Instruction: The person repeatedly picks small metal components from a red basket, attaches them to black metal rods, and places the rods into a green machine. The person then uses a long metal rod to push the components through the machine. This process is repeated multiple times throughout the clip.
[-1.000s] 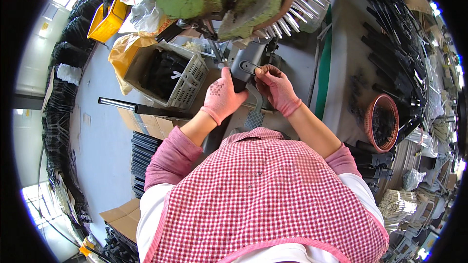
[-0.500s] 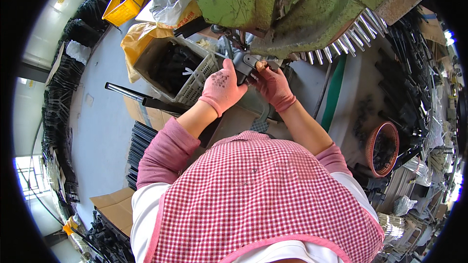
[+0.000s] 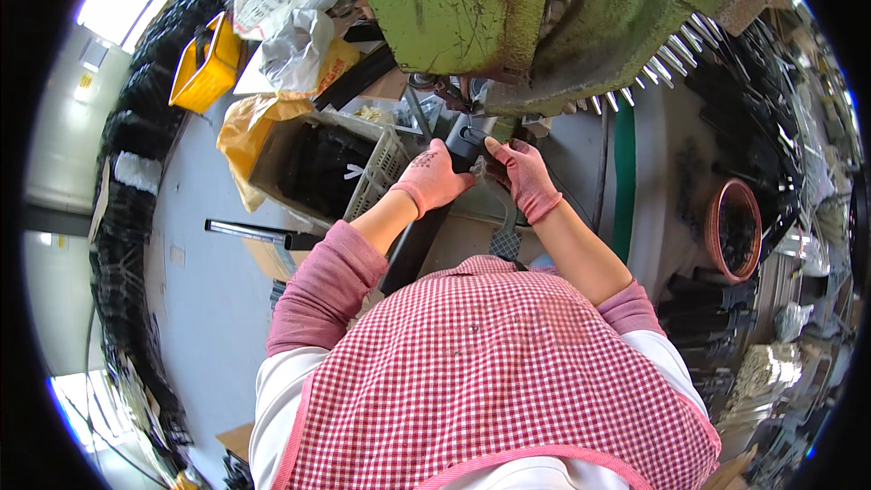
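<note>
Pink-gloved left hand (image 3: 433, 180) clasps a partly hidden dark-grey bar (image 3: 459, 150); toward three o'clock, pink-gloved right hand (image 3: 527, 183), fingers half-obscured, pinches a black oval fitting (image 3: 473, 135).

Pink gloves (image 3: 435, 183) on both hands (image 3: 529, 183), dark speckled print (image 3: 424, 159) on back of the left one. Past the wrists: dusty-pink sleeves (image 3: 328, 286), then white sleeves (image 3: 288, 390) farther from the hands. Body side: red/white gingham apron (image 3: 508, 381), pink edging (image 3: 490, 455).
</note>
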